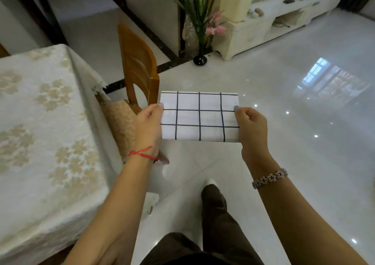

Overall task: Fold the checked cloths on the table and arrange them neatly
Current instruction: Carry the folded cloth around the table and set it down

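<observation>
Head view: left hand (149, 122) and right hand (251, 126) pinch folded checked cloth (199, 116) ends; fingers beneath hidden

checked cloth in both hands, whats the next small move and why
Probably carry the checked cloth left and lay it flat on the table. It is already a neat folded rectangle, pinched at its ends by the left hand and right hand, but held in the air over the floor, with the table beside the left arm.
</observation>
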A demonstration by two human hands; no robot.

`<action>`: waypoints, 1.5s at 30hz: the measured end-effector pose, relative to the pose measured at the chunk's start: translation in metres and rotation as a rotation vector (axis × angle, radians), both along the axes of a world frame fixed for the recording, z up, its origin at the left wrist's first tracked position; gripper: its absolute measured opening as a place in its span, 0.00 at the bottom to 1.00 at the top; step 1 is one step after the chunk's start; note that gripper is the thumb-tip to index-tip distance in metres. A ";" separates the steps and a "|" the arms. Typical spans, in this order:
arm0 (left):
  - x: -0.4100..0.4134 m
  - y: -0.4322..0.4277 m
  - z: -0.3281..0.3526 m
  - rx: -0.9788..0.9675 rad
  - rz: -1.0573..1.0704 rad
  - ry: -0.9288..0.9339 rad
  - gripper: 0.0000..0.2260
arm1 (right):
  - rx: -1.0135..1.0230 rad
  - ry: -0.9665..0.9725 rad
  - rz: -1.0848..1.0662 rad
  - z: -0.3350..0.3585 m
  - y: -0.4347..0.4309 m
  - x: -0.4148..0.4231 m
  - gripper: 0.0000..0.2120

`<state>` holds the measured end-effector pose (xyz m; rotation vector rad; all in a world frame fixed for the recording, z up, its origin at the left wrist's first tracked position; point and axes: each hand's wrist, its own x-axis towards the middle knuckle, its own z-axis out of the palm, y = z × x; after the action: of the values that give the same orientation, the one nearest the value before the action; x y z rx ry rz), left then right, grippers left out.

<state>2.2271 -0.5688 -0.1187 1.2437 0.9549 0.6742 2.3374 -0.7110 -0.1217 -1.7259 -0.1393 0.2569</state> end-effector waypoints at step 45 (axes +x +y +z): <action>-0.020 0.260 -0.026 0.056 1.315 0.055 0.14 | -0.015 -0.006 1.358 -0.016 0.474 0.044 0.13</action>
<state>2.2067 -0.3092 -0.1446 0.5311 1.7881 1.6716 2.3816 -0.2372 -0.1377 -1.3910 -1.3114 1.2229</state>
